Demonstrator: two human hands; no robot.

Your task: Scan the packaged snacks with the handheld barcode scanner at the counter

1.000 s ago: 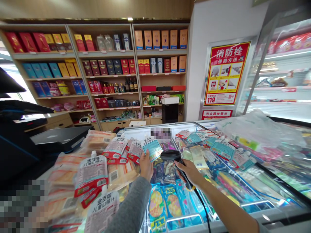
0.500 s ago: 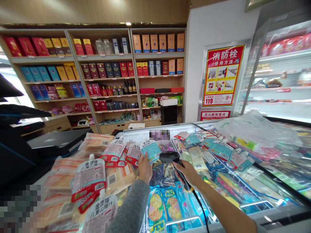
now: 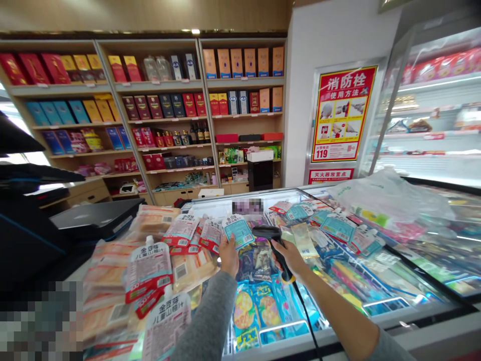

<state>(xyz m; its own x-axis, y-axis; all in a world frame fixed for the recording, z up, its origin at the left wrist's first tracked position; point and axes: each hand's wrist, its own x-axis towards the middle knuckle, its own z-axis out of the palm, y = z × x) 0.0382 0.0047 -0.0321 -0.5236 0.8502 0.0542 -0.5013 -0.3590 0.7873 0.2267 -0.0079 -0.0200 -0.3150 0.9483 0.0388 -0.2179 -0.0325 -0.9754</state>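
Note:
Between the fingers of my left hand (image 3: 228, 254) is a blue-labelled drink pouch (image 3: 239, 232), tilted, its printed face and barcode turned up. My right hand (image 3: 287, 259) is wrapped round the handle of a black corded barcode scanner (image 3: 267, 232). The scanner's head is just right of the pouch, with a small gap between them. Left of my left hand, red-and-white drink pouches (image 3: 149, 268) lie on clear packs of pale food (image 3: 192, 268). Below both hands, blue ice-cream packets (image 3: 259, 313) show in the freezer.
More blue pouches (image 3: 338, 225) lie on the freezer glass to the right, near a crumpled plastic bag (image 3: 394, 198). The scanner's cable (image 3: 306, 313) runs down to the front edge. A black machine (image 3: 97, 215) stands at the left, with shelves of boxes behind.
The view has shifted slightly, so the pouches and freezer sit a little differently. Both hands appear slightly further right, still holding the pouch and the scanner.

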